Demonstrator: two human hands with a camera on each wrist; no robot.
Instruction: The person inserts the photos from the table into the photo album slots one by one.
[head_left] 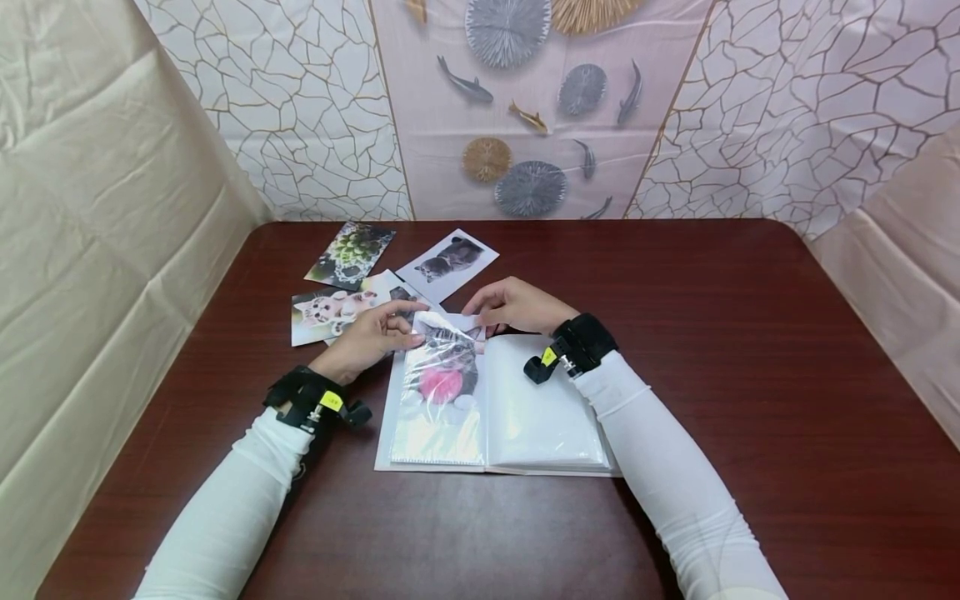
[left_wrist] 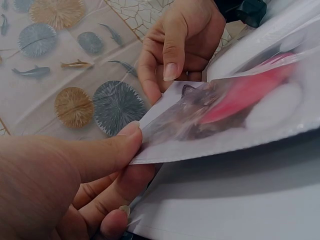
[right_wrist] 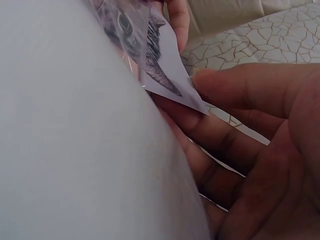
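Note:
An open photo album (head_left: pixel 547 404) lies on the table, a glossy clear pocket (head_left: pixel 438 433) on its left page. Inside the pocket is a cat photo (head_left: pixel 450 367) with a bright pink patch, its top edge sticking out of the opening. My left hand (head_left: pixel 375 333) pinches the top left corner of the pocket between thumb and forefinger. At the top right corner, my right hand (head_left: pixel 521 304) pinches the photo's protruding edge. In the right wrist view the thumb and fingers meet around the white corner of the photo (right_wrist: pixel 172 75), beside the pocket's edge.
Behind the album, to the left, lie several loose prints: a plant picture (head_left: pixel 351 254), a white cat picture (head_left: pixel 330 312) overlapping another print, and a grey cat picture (head_left: pixel 450 262). The brown table (head_left: pixel 750 375) meets a patterned cloth backdrop (head_left: pixel 517 108).

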